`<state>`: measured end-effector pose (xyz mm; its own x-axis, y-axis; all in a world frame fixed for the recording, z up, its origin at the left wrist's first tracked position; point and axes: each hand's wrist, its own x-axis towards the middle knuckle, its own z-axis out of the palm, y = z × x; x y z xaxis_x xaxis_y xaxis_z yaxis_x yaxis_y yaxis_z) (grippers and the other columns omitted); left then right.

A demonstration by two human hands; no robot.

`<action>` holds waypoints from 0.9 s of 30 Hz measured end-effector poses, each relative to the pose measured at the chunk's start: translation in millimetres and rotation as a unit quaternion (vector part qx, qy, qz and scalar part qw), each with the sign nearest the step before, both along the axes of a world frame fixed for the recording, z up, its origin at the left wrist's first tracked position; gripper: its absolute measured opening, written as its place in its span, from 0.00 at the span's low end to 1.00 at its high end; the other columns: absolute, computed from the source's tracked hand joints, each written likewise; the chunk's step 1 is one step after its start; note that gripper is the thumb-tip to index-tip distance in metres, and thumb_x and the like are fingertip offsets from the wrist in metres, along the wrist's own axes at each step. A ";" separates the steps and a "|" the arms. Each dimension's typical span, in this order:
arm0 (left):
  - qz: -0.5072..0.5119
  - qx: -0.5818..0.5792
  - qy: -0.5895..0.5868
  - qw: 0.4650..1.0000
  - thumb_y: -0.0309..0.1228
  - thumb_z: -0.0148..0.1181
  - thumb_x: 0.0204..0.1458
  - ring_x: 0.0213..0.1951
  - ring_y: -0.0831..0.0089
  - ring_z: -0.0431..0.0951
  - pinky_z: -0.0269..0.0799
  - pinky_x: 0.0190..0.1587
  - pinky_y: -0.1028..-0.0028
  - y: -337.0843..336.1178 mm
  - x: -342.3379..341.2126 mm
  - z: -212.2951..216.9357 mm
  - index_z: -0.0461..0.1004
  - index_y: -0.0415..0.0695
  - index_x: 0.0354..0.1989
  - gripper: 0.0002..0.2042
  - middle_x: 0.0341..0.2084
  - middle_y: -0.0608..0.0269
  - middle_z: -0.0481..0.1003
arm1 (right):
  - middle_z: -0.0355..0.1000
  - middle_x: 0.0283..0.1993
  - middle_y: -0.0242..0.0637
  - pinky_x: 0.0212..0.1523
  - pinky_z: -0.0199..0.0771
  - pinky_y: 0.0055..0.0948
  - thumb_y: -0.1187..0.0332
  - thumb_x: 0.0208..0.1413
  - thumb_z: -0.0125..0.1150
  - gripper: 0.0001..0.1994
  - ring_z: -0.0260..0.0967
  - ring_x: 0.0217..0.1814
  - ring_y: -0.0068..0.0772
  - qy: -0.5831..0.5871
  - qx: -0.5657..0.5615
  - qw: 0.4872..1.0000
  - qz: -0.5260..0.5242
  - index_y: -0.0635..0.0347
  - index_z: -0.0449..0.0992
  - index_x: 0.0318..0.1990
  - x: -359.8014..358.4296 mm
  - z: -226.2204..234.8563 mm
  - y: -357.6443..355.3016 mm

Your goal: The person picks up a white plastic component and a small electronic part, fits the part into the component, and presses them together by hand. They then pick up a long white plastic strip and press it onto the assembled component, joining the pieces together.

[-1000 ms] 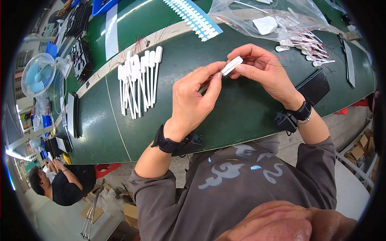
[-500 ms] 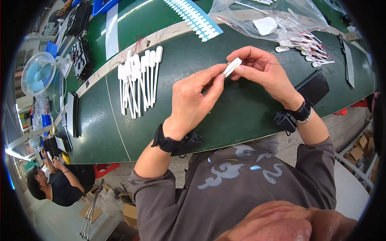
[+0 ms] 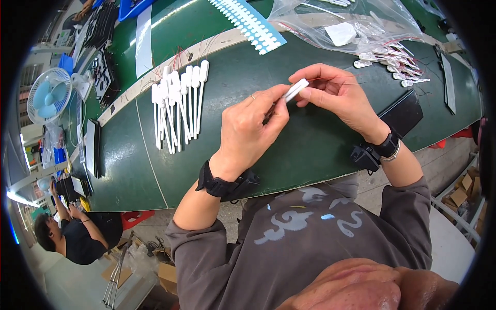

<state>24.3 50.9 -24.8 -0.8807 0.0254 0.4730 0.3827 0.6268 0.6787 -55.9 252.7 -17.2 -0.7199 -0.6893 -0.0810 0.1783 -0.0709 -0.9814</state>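
Note:
Above the near part of the green table, I hold a white paddle-headed plastic stick tilted up to the right. My left hand pinches its lower part between thumb and fingers, and the hand hides the rest of it. My right hand has its thumb and fingers closed at the rounded upper end. Thin dark red wires run out past the right fingers. To the left, a bunch of similar white sticks lies side by side, wires trailing from their heads.
A pile of white wired parts lies at the right, beside a clear plastic bag. A blue sheet of white stickers is at the back. A black flat block sits by my right wrist. A co-worker is at the far left.
The white stick has tilted a little and shifted slightly left, with the left fingers turning along it. The right hand stays nearly in place. The bunch is unchanged.

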 end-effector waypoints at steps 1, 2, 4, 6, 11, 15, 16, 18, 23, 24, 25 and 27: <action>0.001 0.008 -0.013 1.000 0.20 0.64 0.51 0.24 0.67 0.81 0.75 0.27 0.72 -0.8 -0.3 0.2 0.80 0.41 0.41 0.09 0.28 0.58 0.81 | 0.77 0.46 0.33 0.47 0.76 0.19 0.73 0.63 0.61 0.12 0.75 0.43 0.19 0.006 0.004 1.000 -0.002 0.65 0.76 0.53 0.4 0.9 -0.1; -0.001 0.007 -0.013 1.000 0.20 0.64 0.51 0.24 0.67 0.81 0.75 0.27 0.72 -1.0 -0.3 1.1 0.80 0.41 0.41 0.09 0.28 0.58 0.81 | 0.77 0.46 0.33 0.47 0.76 0.19 0.73 0.63 0.61 0.12 0.75 0.43 0.19 0.007 0.004 1.000 -0.003 0.65 0.76 0.53 1.0 0.6 -0.3; -0.011 0.052 -0.075 0.996 0.21 0.65 0.52 0.25 0.67 0.81 0.76 0.28 0.72 -0.6 0.9 4.6 0.80 0.41 0.42 0.09 0.30 0.58 0.82 | 0.77 0.46 0.33 0.47 0.76 0.19 0.74 0.63 0.61 0.12 0.75 0.42 0.19 0.016 0.005 1.000 -0.012 0.66 0.76 0.53 2.9 -1.6 -1.1; -0.018 0.072 -0.105 0.992 0.22 0.65 0.52 0.25 0.67 0.81 0.76 0.28 0.72 0.1 0.5 5.4 0.80 0.41 0.42 0.09 0.30 0.58 0.82 | 0.77 0.46 0.33 0.46 0.76 0.19 0.74 0.63 0.62 0.12 0.75 0.42 0.19 0.020 0.004 1.000 -0.019 0.66 0.76 0.53 3.9 -0.9 -1.0; -0.039 0.044 -0.024 0.998 0.24 0.66 0.54 0.29 0.64 0.83 0.78 0.33 0.71 0.4 -1.5 -0.5 0.79 0.41 0.45 0.11 0.33 0.56 0.82 | 0.76 0.46 0.33 0.46 0.75 0.19 0.76 0.60 0.64 0.13 0.74 0.46 0.20 0.087 -0.015 0.996 -0.024 0.64 0.77 0.52 5.0 -0.6 -0.4; -0.047 0.034 -0.020 0.998 0.23 0.66 0.54 0.34 0.62 0.83 0.78 0.37 0.70 1.5 2.8 5.0 0.76 0.41 0.50 0.15 0.38 0.55 0.82 | 0.74 0.46 0.34 0.47 0.75 0.20 0.77 0.58 0.66 0.13 0.73 0.49 0.23 0.204 -0.042 0.978 -0.023 0.63 0.78 0.51 5.0 -1.7 1.7; -0.051 0.034 -0.020 0.998 0.23 0.66 0.54 0.36 0.62 0.83 0.78 0.39 0.70 2.5 3.9 6.6 0.75 0.41 0.51 0.16 0.40 0.54 0.82 | 0.73 0.46 0.35 0.48 0.75 0.21 0.77 0.58 0.67 0.13 0.73 0.50 0.24 0.229 -0.043 0.972 -0.016 0.63 0.78 0.51 4.6 -1.1 2.9; -0.061 0.032 -0.020 0.997 0.22 0.66 0.53 0.38 0.61 0.83 0.78 0.41 0.69 4.1 2.4 7.4 0.75 0.41 0.52 0.17 0.42 0.54 0.81 | 0.73 0.46 0.35 0.49 0.75 0.22 0.77 0.57 0.67 0.14 0.73 0.51 0.26 0.254 -0.046 0.966 -0.013 0.63 0.78 0.51 4.1 -0.7 4.4; -0.040 -0.001 0.034 0.999 0.23 0.69 0.50 0.47 0.55 0.80 0.75 0.50 0.63 8.7 0.0 10.0 0.74 0.40 0.53 0.21 0.47 0.55 0.80 | 0.75 0.45 0.37 0.50 0.76 0.30 0.77 0.56 0.69 0.13 0.74 0.50 0.30 0.343 -0.080 0.932 -0.084 0.61 0.78 0.49 7.2 -0.5 0.4; -0.020 -0.012 0.068 0.997 0.23 0.70 0.49 0.48 0.54 0.80 0.74 0.51 0.62 10.0 -2.9 12.0 0.74 0.40 0.53 0.21 0.46 0.56 0.80 | 0.75 0.45 0.37 0.49 0.76 0.31 0.76 0.56 0.69 0.13 0.74 0.49 0.31 0.355 -0.097 0.921 -0.129 0.61 0.78 0.49 8.1 -0.4 -1.3; -0.001 -0.021 0.102 0.995 0.23 0.71 0.48 0.49 0.53 0.79 0.74 0.53 0.60 11.0 -5.0 13.5 0.74 0.40 0.53 0.21 0.46 0.56 0.80 | 0.76 0.45 0.37 0.49 0.76 0.33 0.76 0.56 0.69 0.13 0.75 0.48 0.32 0.366 -0.113 0.907 -0.175 0.60 0.78 0.48 8.3 0.1 -1.5; -0.010 -0.029 0.116 0.993 0.23 0.71 0.48 0.48 0.53 0.78 0.73 0.53 0.60 9.6 -4.9 13.9 0.74 0.40 0.52 0.22 0.45 0.57 0.80 | 0.77 0.45 0.37 0.48 0.76 0.33 0.77 0.55 0.69 0.13 0.75 0.47 0.33 0.426 -0.108 0.878 -0.190 0.60 0.78 0.48 0.4 0.4 3.4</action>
